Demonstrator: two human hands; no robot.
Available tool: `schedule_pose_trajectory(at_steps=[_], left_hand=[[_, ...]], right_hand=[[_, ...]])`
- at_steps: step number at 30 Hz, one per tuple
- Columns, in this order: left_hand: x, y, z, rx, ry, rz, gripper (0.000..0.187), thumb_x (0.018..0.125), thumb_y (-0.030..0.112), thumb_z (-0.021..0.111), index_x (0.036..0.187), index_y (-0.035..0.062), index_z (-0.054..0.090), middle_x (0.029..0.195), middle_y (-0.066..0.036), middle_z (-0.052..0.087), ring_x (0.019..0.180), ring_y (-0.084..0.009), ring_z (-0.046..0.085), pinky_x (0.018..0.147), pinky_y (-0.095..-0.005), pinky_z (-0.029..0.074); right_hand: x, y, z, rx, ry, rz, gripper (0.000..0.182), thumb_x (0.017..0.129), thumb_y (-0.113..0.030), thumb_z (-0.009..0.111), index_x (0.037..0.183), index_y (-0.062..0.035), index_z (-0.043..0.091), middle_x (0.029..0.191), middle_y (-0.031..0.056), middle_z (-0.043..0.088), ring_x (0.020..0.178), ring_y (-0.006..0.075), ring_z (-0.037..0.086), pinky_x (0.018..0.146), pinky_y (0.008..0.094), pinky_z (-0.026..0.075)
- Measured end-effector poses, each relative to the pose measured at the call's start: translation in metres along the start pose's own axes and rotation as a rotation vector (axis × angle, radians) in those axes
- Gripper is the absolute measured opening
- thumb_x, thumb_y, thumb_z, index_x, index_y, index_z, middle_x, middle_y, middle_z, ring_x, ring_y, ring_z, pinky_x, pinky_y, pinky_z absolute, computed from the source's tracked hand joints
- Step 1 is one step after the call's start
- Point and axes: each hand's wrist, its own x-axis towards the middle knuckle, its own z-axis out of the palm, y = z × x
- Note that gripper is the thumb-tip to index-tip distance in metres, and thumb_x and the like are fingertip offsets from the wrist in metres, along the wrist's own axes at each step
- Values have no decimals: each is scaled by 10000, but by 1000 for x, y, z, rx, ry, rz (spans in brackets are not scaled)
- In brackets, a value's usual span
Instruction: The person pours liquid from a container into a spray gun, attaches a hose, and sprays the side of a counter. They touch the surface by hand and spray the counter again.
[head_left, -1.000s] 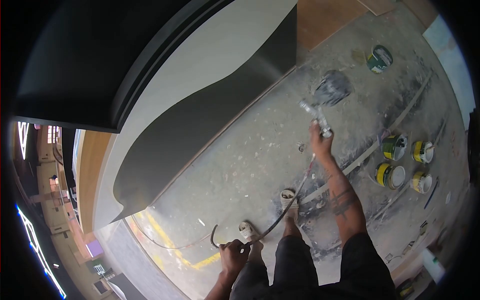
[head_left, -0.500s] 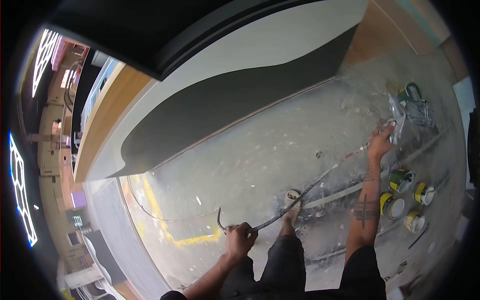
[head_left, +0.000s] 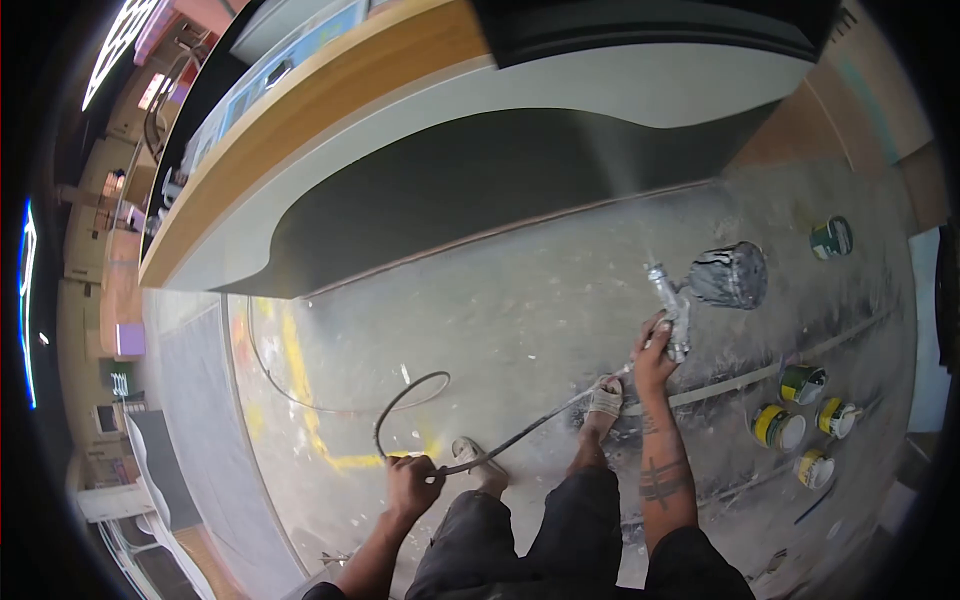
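Head view. The right hand [head_left: 655,350] is closed around the handle of the spray gun [head_left: 672,305], whose cup [head_left: 730,275] sits at about 2 o'clock from the fist; the nozzle points up toward the dark panel [head_left: 480,190], and a faint mist fans out between them. The left hand [head_left: 412,482] is shut on the hose [head_left: 520,435], which runs from the gun at 2 o'clock down to that fist, then loops away at 10 o'clock across the floor [head_left: 500,320].

Risks, as I judge them: the hose passes just beside the left foot [head_left: 470,455] and close to the right foot [head_left: 605,395], so a step could catch it and jerk the gun off line, streaking the panel. The loop on the floor could snag or kink. The cans [head_left: 800,420] stand near at 4 o'clock of the gun hand; a swinging hose or a backward step might tip one. Mist may drift onto the pale band [head_left: 560,90] above the dark area.

Hard to make out: the trigger finger is too small to see, so whether the gun is being squeezed can only be guessed from the mist. The far end of the hose fades out at 9 o'clock. The fisheye rim cuts off the floor to the right, and the can labels are unreadable.
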Motion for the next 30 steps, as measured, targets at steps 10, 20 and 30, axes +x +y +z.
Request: schedule_pose_trajectory(at_steps=[10, 20, 30], left_hand=[[-118, -216, -8, -53, 154, -178, 238, 767, 191, 786, 654, 94, 601, 642, -75, 634, 675, -284, 617, 798, -422, 409], [-95, -260, -17, -213, 247, -173, 212, 767, 171, 794, 693, 80, 618, 654, -68, 642, 696, -277, 616, 831, -411, 415], [-70, -247, 14, -258, 293, -191, 245, 781, 198, 797, 683, 86, 602, 657, -67, 628, 696, -269, 602, 802, -415, 406]], right_hand=[[-197, -30, 189, -103, -516, -74, 373, 1075, -338, 450, 1279, -29, 485, 987, 51, 622, 701, 37, 522, 503, 185, 381], [-204, -42, 224, -121, 177, -178, 333, 1078, -289, 457, 1264, -17, 512, 902, 44, 628, 543, 49, 439, 394, 205, 340], [-156, 11, 199, -167, 160, -168, 281, 1073, -325, 494, 1160, -65, 557, 774, -5, 548, 537, 61, 452, 428, 224, 362]])
